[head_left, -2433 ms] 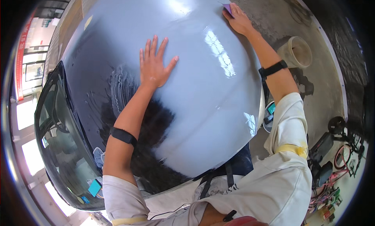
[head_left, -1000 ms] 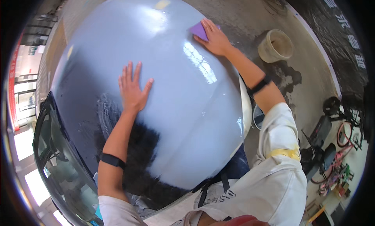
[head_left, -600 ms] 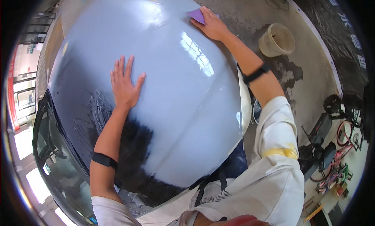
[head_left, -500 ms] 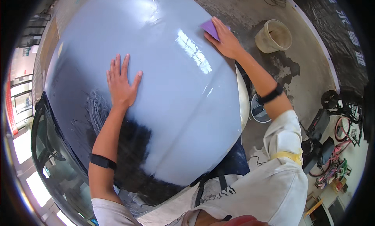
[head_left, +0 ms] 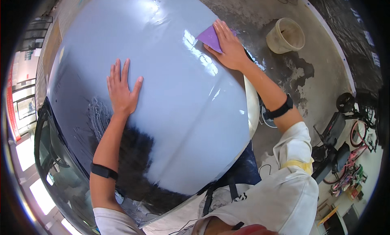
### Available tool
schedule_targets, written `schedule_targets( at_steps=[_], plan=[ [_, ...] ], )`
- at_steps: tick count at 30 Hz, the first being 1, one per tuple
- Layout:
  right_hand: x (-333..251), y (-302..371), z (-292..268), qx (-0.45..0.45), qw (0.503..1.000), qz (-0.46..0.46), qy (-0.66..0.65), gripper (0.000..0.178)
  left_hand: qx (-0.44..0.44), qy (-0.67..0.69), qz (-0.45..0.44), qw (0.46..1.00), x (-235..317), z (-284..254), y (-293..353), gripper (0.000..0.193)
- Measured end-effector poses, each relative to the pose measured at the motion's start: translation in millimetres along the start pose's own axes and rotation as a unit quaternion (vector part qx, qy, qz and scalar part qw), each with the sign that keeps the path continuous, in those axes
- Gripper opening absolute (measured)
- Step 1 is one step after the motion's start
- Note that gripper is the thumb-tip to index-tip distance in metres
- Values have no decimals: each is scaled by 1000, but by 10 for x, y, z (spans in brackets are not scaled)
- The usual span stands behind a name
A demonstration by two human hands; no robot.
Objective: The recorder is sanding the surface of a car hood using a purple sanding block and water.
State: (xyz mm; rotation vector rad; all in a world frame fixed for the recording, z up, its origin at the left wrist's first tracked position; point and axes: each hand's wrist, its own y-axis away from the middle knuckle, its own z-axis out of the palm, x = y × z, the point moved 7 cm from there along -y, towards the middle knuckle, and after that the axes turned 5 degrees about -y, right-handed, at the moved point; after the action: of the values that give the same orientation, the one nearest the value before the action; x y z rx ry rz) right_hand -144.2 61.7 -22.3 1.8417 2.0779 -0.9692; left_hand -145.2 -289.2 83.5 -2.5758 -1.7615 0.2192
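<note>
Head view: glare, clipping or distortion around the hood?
Head view: bright glare near the hood's upper edge, plus a window-like reflection beside the purple sheet; head view: windows at left look blown out; head view: fisheye bending, black corners.

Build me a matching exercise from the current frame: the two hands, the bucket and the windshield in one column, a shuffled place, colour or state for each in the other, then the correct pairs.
Column one
1. Left hand
2. Right hand
3. Bucket
4. Windshield

Column two
A. Off-white, on the floor
B. Holding a purple sheet
C. Dark glass, at the picture's left
D. Flat on the hood, holding nothing

Pairs: 1-D, 2-B, 3-A, 4-C
</note>
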Motion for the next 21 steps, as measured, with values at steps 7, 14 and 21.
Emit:
schedule_targets(
  at_steps=[7, 14, 21],
  plan=[
    [385, -1558, 385, -98, 992, 80, 4, 103, -6, 16, 18, 1000, 171, 216, -58, 72],
    [6, -281, 126, -22, 999, -28, 8, 98, 1, 15, 5, 1000, -50, 14, 1, 73],
    [401, -1450, 345, -52, 997, 49, -34, 100, -8, 29, 18, 999, 197, 207, -74, 73]
  ],
)
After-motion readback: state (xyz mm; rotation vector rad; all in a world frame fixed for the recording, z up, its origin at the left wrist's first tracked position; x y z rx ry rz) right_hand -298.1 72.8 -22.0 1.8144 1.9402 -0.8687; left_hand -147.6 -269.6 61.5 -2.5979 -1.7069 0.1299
